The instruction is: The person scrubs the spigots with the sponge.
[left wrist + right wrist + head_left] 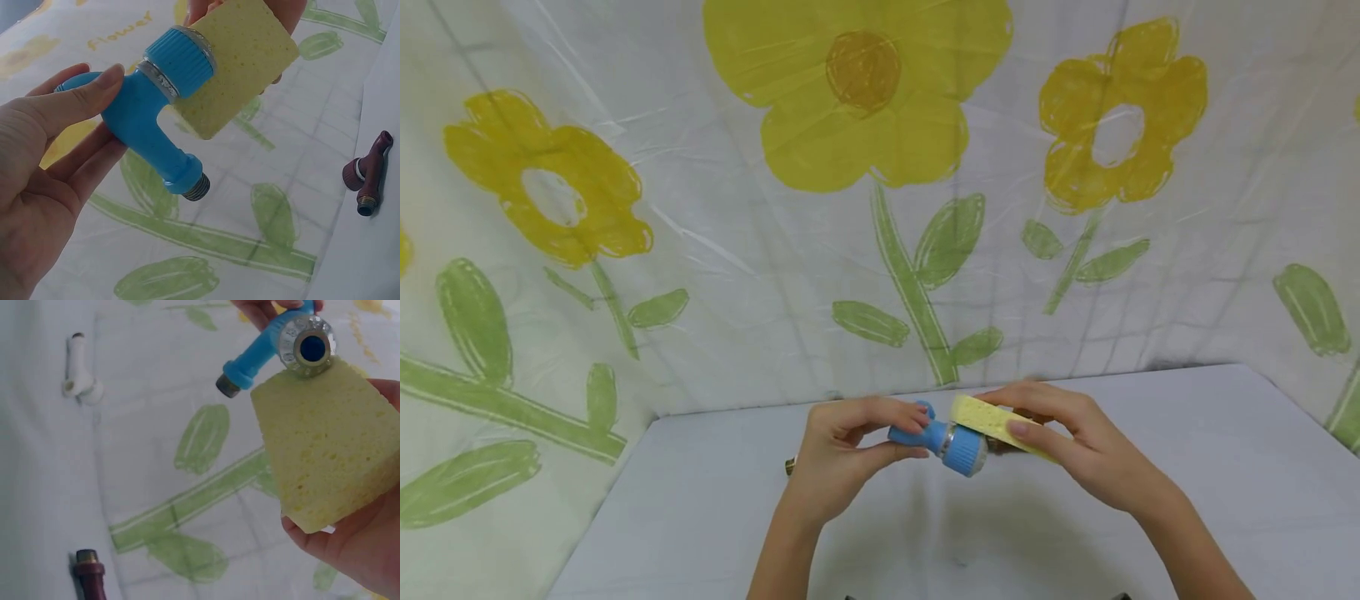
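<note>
In left hand (832, 462), between thumb (94, 94) and fingers (97, 150) | blue tap (137, 115) | sponge (244, 65) touching

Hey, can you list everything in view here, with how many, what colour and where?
Blue tap: 1, blue with silvery bands, in the left hand
Sponge: 1, pale yellow, in the right hand
Dark red tap: 1, dark red, on the table
White tap: 1, white, on the table
Table: 1, whitish, below the hands
Flower-print backdrop: 1, whitish, yellow and green, behind the table
Hands: 2, bare, above the table
</note>
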